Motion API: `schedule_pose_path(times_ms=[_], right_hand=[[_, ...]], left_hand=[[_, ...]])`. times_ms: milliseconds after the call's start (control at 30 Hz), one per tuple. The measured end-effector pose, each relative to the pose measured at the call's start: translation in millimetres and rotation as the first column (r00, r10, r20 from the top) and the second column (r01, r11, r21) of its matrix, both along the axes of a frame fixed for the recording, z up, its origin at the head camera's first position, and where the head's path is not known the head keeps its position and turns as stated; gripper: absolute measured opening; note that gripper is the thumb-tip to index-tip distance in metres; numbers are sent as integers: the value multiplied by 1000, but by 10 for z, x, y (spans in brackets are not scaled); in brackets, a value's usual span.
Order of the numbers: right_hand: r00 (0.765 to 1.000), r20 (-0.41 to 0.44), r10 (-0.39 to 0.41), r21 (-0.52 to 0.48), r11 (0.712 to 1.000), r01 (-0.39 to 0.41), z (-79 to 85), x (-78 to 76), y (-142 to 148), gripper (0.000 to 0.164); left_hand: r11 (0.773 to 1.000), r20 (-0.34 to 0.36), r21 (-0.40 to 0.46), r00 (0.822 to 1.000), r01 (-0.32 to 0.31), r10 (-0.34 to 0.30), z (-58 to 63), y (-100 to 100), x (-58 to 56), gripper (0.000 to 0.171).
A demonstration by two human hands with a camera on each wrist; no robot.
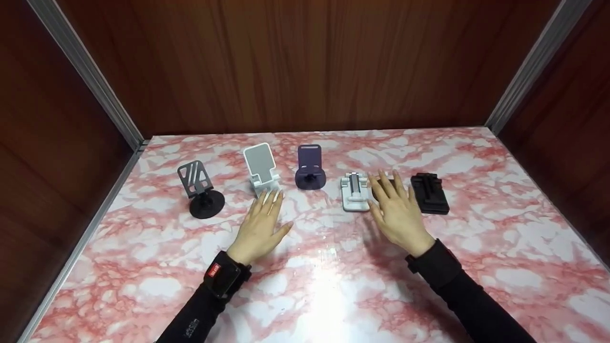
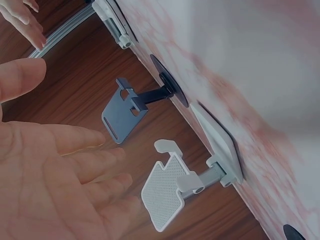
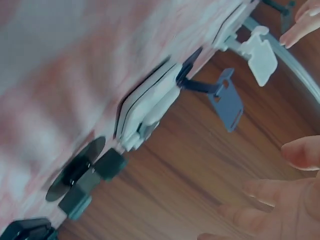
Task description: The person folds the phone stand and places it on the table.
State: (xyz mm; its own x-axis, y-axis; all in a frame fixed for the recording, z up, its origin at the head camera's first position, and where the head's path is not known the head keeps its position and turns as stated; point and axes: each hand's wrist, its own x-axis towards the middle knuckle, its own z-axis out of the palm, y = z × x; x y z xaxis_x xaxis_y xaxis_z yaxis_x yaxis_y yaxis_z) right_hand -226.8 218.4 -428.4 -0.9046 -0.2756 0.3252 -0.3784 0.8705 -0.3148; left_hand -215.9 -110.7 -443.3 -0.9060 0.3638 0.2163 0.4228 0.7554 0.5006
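Both hands are held palm down over the table with straight fingers, holding nothing. My left hand point(image 1: 259, 229) is just in front of an unfolded white phone stand point(image 1: 260, 164); in the left wrist view its fingertips look apart from that stand. My right hand point(image 1: 398, 215) hovers over a dark folded phone stand with a round base point(image 3: 75, 172), which it mostly hides in the head view. A folded white phone stand point(image 1: 354, 202) lies just left of the right hand. To its right lies a folded black phone stand point(image 1: 431, 195).
A purple phone stand point(image 1: 310, 162) stands upright between the two white ones. At the far left, a dark grey phone stand point(image 1: 207, 204) with a slotted plate stands on a round base. The red-and-white marbled table point(image 1: 157, 286) is bordered by brown wood panels point(image 1: 295, 66).
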Motion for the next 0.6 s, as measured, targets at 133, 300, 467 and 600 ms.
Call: schedule_pose_path(times_ms=[133,300,467,600], right_hand=[[999,-38,-20,44,999,22,-83,-9,59,60],[999,-41,-36,70,997,39,-165,11,99,63],[998,-29,-50,71,996,52,-140,-2,110,66],[998,-5,-68,75,995,68,-114,-20,127,68]], left_hand=[[1000,-1,-8,1000,-6,6,-2,-8,-8,71],[1000,-16,-9,1000,4,-4,-9,-4,-8,71],[1000,-16,-25,1000,5,-5,-20,8,-51,71],[999,-19,-34,1000,2,-3,8,23,-95,71]])
